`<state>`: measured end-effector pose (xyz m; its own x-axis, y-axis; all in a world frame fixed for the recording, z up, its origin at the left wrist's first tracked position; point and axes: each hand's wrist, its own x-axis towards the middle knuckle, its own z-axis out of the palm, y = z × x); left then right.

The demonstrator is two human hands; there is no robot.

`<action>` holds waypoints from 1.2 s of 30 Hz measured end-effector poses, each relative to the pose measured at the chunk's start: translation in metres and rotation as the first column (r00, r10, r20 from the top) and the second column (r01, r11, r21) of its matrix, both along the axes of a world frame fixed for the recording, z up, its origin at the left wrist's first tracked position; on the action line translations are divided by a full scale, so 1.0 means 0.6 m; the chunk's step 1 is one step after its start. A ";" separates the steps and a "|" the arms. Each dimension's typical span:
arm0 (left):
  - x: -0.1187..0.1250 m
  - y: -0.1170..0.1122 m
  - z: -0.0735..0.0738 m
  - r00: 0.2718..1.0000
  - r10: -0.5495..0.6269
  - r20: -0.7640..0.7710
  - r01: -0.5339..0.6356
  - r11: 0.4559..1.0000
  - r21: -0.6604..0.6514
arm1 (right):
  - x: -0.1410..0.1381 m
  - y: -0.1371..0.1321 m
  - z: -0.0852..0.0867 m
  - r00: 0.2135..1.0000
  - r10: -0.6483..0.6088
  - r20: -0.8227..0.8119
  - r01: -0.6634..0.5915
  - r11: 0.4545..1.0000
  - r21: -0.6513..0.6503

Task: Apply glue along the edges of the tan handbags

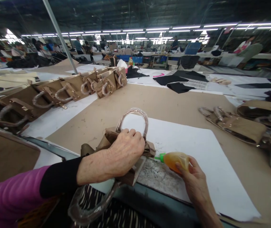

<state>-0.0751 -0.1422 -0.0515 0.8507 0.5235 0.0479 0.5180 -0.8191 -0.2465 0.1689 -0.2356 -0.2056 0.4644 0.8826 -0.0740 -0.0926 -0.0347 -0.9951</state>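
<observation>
Left hand [123, 152] clamps bag [128, 148] at table edge. Right hand [192, 175] grips glue bottle [173, 159], long axis level, green nozzle [159, 156] pointing left, just beside bag's right flap.

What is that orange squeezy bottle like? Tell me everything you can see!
The orange squeeze bottle is small, soft-looking plastic, see-through, with amber liquid inside. It has a green nozzle at one end. It lies tipped on its side, nozzle pointing left toward the brown handbag. The right hand grips it from below and behind, fingers wrapped round its body, above the white sheet near the table's front edge.
</observation>
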 end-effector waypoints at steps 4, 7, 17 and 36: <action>-0.004 -0.006 -0.002 1.000 -0.004 -0.003 0.004 1.000 0.004 | -0.004 -0.005 0.003 0.999 -0.027 -0.034 0.027 1.000 -0.003; -0.005 -0.009 -0.003 1.000 0.004 0.004 -0.004 1.000 -0.007 | -0.009 -0.009 0.007 0.998 -0.038 -0.058 0.037 0.999 -0.010; -0.009 -0.011 -0.003 1.000 0.009 0.023 -0.009 1.000 -0.013 | -0.021 -0.008 0.010 0.997 -0.042 -0.059 0.039 0.998 -0.055; -0.004 -0.015 0.003 0.999 0.038 -0.010 -0.038 0.998 -0.040 | -0.031 -0.014 0.001 0.983 -0.019 -0.182 0.009 0.998 -0.058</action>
